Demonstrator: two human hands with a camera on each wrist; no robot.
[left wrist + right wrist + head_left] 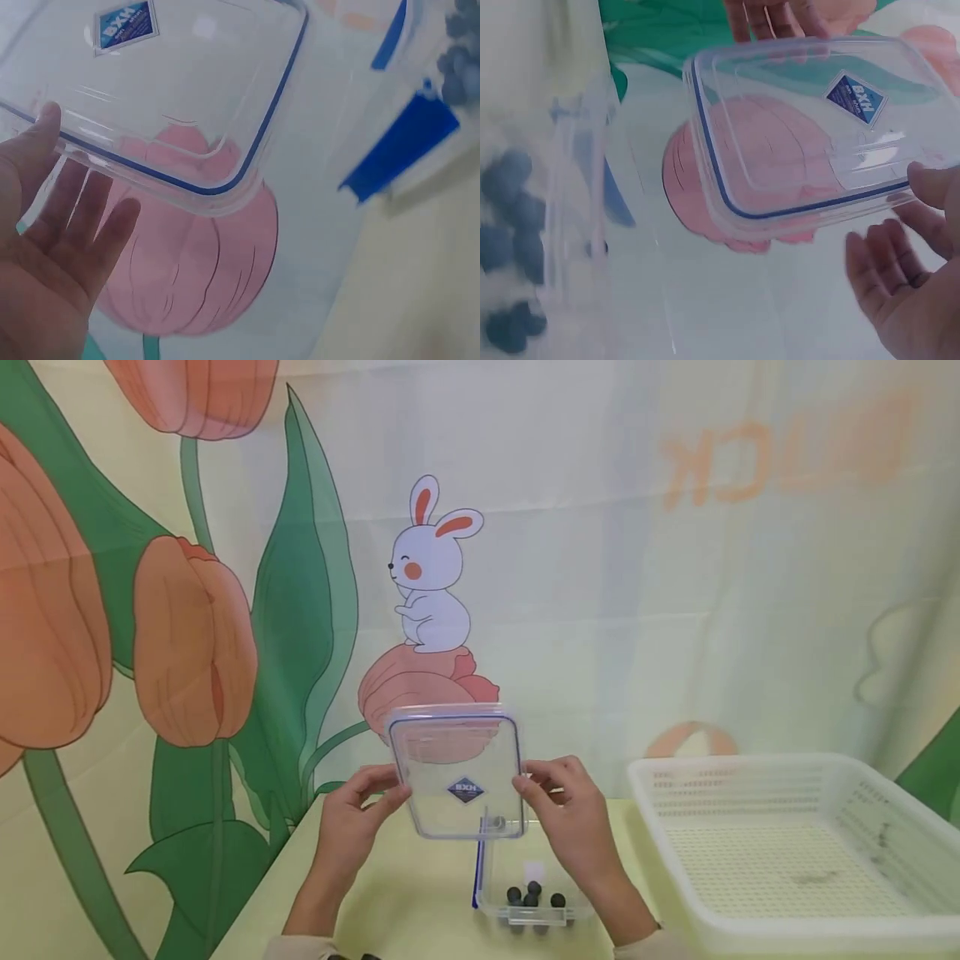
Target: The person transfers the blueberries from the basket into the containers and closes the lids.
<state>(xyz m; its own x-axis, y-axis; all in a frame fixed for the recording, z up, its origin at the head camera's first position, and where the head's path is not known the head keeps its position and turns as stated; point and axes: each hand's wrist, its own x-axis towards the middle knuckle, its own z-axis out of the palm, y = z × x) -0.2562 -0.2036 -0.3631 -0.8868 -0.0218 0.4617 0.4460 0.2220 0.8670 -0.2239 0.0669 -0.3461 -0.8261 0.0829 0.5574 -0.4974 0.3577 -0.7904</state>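
A clear plastic lid [438, 752] with a blue seal round its edge and a blue BXH label is held up, tilted, between both hands. My left hand [352, 827] pinches its left edge, thumb on the near face and fingers behind. On the opposite edge, my right hand [573, 818] pinches the lid the same way. Below and behind the lid stands a clear plastic container [498, 868] on the table, with a blue latch [476, 868] on its left side. Several small dark balls [531, 900] lie inside it. The lid overlaps its far left part in the head view.
A white plastic basket [693, 893] with a perforated bottom stands at the right of the pale yellow-green table [405, 893]. Behind the table hangs a cloth backdrop [570, 610] printed with tulips and a rabbit.
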